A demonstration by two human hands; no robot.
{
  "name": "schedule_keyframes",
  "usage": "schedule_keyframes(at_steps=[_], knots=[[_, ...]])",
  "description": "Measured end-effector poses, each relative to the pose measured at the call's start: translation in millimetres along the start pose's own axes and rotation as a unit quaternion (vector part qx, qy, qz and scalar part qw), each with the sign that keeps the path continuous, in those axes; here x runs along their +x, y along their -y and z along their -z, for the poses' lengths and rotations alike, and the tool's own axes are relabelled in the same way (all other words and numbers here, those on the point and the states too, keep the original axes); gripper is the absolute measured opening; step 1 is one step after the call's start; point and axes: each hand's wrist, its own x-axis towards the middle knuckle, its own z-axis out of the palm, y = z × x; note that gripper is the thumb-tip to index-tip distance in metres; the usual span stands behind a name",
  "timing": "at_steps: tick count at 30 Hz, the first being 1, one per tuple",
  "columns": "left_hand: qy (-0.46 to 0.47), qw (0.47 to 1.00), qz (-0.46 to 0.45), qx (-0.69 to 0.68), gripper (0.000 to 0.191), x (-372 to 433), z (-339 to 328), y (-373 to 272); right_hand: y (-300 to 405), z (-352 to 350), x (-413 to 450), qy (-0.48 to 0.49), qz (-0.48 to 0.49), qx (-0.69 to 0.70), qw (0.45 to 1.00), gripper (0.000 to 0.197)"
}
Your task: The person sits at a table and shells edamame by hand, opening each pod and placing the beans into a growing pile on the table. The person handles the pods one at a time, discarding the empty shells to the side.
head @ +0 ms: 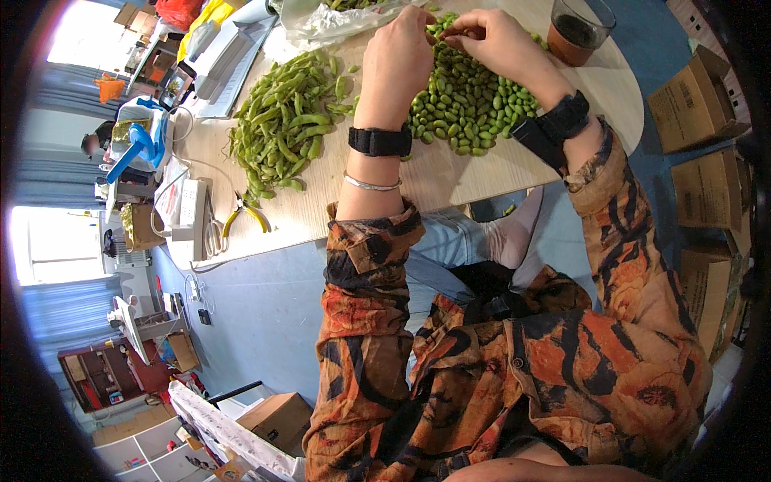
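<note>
On the pale wooden table [482,187], a broad heap of shelled green soybeans [464,108] lies beneath and beside my hands. My left hand [400,51] is raised at the heap's far left part, its fingers bent inward and its fingertips partly hidden. Close to it on the right, my right hand [491,45] has thumb and fingertips nearly together. Whether either hand pinches a bean or pod cannot be told. A pile of green soybean pods [283,120] sits left of my left forearm, with several loose pods between the two heaps.
A glass cup with dark liquid [575,36] stands right of my right hand. Beyond the pods lies a clear plastic bag [328,27]. Yellow-handled pliers [244,217], a white power strip [194,211] and its cable occupy the left side. Cardboard boxes [692,108] stand on the floor at right.
</note>
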Motion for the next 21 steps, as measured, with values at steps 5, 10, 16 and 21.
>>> schedule_keyframes(at_steps=[5, 10, 16, 21], knots=[[-0.049, 0.996, -0.032, 0.066, 0.020, -3, -7, 12, 9, 9, -1, 0.031, -0.028, -0.008, 0.999, 0.030], [-0.019, 0.993, 0.012, 0.114, 0.020, -4, -10, 20, 10, 12, 0, -0.016, -0.021, -0.061, 0.998, 0.028], [0.013, 0.989, 0.026, 0.147, 0.021, -8, -10, 19, 3, 10, -6, -0.013, 0.001, -0.186, 0.983, 0.037], [0.034, 0.992, 0.003, 0.119, 0.021, -14, -8, 13, 1, 7, -9, 0.048, -0.039, -0.142, 0.988, 0.038]])
